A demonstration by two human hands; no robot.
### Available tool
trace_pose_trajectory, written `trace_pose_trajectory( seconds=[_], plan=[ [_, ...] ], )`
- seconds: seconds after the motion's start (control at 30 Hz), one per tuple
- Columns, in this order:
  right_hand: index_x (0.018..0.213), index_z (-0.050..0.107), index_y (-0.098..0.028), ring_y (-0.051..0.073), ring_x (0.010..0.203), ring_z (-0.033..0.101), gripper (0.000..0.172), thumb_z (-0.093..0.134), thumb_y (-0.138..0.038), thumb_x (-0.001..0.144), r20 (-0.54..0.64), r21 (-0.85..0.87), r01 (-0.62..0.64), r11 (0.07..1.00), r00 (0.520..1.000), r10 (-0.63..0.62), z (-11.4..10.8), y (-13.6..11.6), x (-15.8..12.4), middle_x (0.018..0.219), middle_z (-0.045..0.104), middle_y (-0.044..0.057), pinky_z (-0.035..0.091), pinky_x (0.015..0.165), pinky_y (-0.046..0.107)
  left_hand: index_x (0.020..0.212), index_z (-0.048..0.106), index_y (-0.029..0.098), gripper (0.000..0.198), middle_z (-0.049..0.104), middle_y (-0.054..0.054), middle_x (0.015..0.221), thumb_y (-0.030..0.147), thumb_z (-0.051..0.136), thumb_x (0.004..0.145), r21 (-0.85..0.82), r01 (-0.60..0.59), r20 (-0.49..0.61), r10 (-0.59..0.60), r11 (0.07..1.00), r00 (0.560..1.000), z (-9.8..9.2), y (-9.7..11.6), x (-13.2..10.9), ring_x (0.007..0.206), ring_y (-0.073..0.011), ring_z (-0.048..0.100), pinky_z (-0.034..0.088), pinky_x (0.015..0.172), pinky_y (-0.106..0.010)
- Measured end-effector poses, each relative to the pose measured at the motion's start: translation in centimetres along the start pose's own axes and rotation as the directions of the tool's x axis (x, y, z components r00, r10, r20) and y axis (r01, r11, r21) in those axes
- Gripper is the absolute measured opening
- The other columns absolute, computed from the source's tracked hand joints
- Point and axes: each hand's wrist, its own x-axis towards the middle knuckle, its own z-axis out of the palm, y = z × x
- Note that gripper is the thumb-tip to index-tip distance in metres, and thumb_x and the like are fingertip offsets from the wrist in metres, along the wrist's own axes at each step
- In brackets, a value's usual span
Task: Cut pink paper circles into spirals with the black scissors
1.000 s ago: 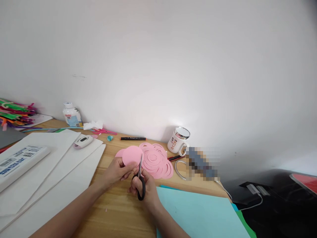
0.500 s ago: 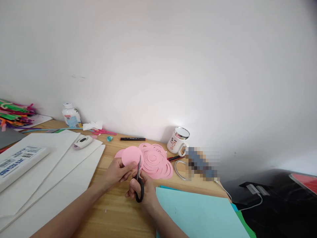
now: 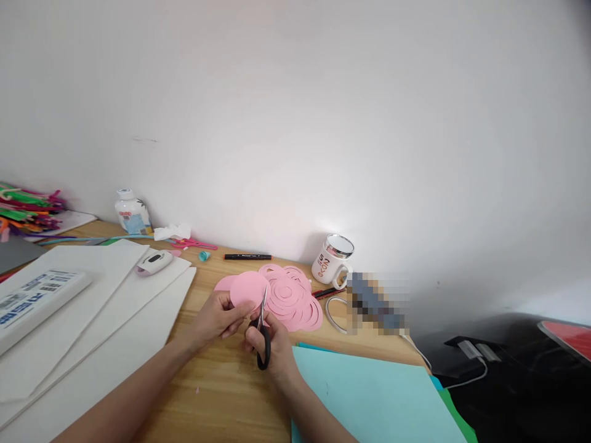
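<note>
Scissors with black plastic handles (image 3: 263, 335) sit in the right hand (image 3: 272, 351), fingers closed through the loops, blades pointing away from the person and meeting the edge of a round pink paper disc (image 3: 248, 289). The left hand (image 3: 217, 317) pinches that disc at its near edge, holding it just above the light wooden worktop (image 3: 221, 394). Just beyond lie pink paper circles cut into spirals (image 3: 289, 298). A white mug with a shiny lid (image 3: 332, 261) stands to their right, a black marker pen (image 3: 248, 256) behind them. A large light-blue paper sheet (image 3: 373, 400) lies near the right forearm, and white paper sheets (image 3: 92, 320) cover the worktop's left side.
</note>
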Motion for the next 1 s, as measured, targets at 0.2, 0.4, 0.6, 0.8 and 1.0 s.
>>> trace_pose_trajectory(
  seconds=[0.2,0.4,0.6,0.8,1.0],
  plan=[
    [0.082,0.053,-0.019,0.007,0.04,0.042,0.038,0.077,-0.043,0.065,0.032,0.082,0.025,0.996,0.999,-0.028,-0.13,0.85,0.17,0.051,0.05,-0.009,0.04,0.049,0.022,0.042,0.044,0.017,0.051,0.037,0.007,0.034,0.052,0.06,0.075,0.007,0.012,-0.01,-0.011,1.0,1.0,-0.15,-0.4,0.08,0.032,-0.0038,0.028,0.018,0.035,-0.019],
    [0.078,0.053,-0.019,0.007,0.036,0.04,0.034,0.075,-0.042,0.066,0.017,0.108,0.013,0.994,1.0,-0.015,0.0,0.89,0.23,0.046,0.048,-0.01,0.045,0.048,0.024,0.041,0.042,0.017,0.051,0.038,0.007,0.033,0.052,0.061,0.073,-0.022,0.026,-0.039,-0.027,0.999,0.999,-0.13,-0.4,0.09,0.031,-0.0038,0.028,0.018,0.033,-0.019],
    [0.076,0.053,-0.019,0.005,0.033,0.037,0.03,0.074,-0.038,0.066,0.017,0.116,-0.015,0.993,1.0,0.013,0.26,0.78,0.09,0.042,0.047,-0.011,0.042,0.044,0.022,0.042,0.044,0.018,0.048,0.039,0.007,0.033,0.051,0.063,0.07,-0.075,0.028,-0.075,-0.033,0.997,0.997,-0.04,-0.2,0.02,0.028,-0.0035,0.029,0.016,0.032,-0.019],
    [0.076,0.051,-0.019,0.004,0.032,0.035,0.037,0.076,-0.043,0.064,0.021,0.15,-0.072,0.986,0.997,0.07,0.33,0.63,0.0,0.042,0.046,-0.012,0.043,0.045,0.022,0.041,0.041,0.018,0.05,0.039,0.008,0.032,0.052,0.066,0.068,-0.129,0.006,-0.115,-0.021,0.992,0.993,0.23,0.19,0.07,0.028,-0.003,0.028,0.017,0.033,-0.018],
    [0.075,0.051,-0.019,0.005,0.033,0.036,0.041,0.076,-0.05,0.063,0.051,0.114,-0.036,0.993,0.998,0.031,0.38,0.57,-0.16,0.043,0.046,-0.011,0.042,0.044,0.023,0.042,0.046,0.017,0.053,0.041,0.005,0.032,0.057,0.057,0.075,-0.051,0.03,-0.018,-0.031,0.998,0.999,0.42,0.18,0.01,0.028,-0.0043,0.03,0.017,0.033,-0.02]
  ],
)
